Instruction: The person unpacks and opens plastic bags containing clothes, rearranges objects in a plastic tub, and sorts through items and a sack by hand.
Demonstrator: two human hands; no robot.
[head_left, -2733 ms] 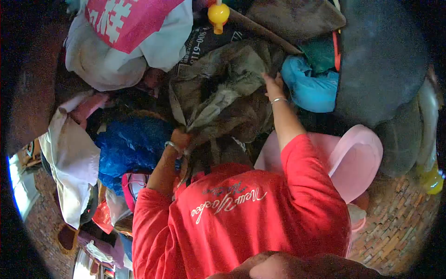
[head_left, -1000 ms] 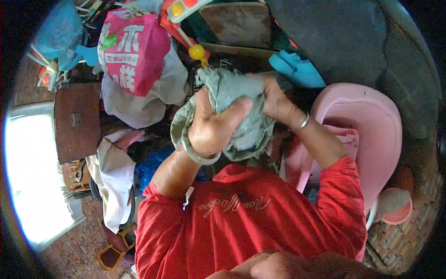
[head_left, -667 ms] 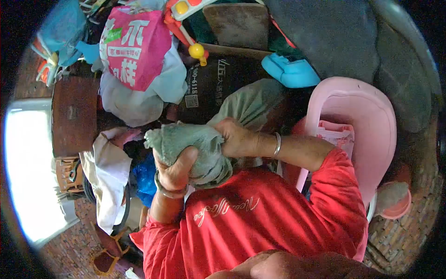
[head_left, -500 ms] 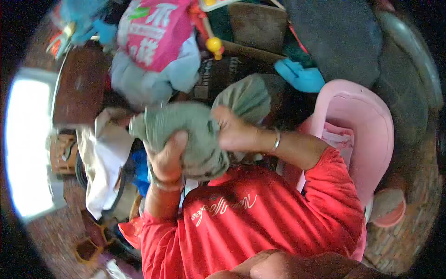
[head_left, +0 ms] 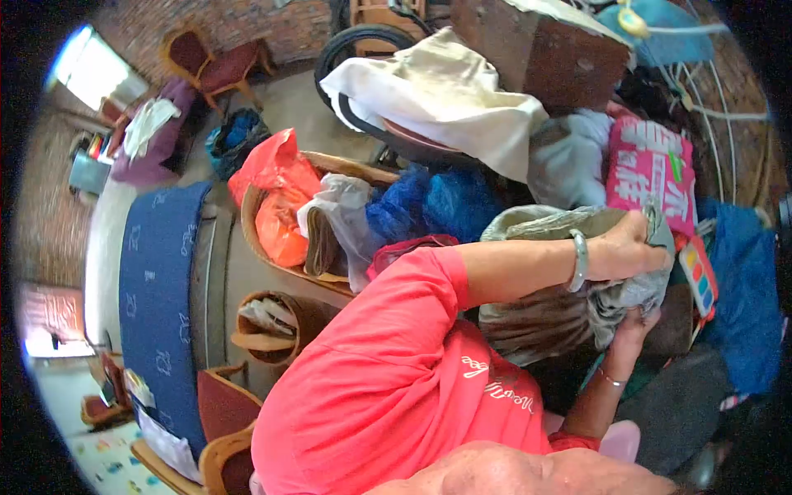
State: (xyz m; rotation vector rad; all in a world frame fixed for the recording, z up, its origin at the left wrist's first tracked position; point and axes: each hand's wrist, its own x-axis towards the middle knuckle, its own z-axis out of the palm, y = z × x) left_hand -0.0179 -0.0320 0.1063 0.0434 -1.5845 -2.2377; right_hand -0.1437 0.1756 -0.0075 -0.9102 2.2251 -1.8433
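A bunched grey-green cloth [head_left: 540, 318] with gathered folds hangs in front of my red shirt; whether it is a garment or a bag I cannot tell. My left hand [head_left: 623, 247], with a pale green bangle on its wrist, has its fingers closed around the upper right end of the fabric. Just below, my right hand [head_left: 634, 330], wearing a thin silver bracelet, pinches the same end. My left forearm crosses over the cloth and covers part of it.
Beyond my left arm, a wooden-rimmed container [head_left: 257, 235] holds a red plastic bag [head_left: 282, 223] and blue bags [head_left: 437, 202]. A pink printed sack [head_left: 652, 173] lies near my hands. Farther off are a white cloth [head_left: 445, 99], a brown bin [head_left: 305, 318] and a blue-covered bed [head_left: 161, 313].
My view has swung round to the left, bringing the room, bed and chairs in sight. Both hands still hold the cloth, now closer together at one end.
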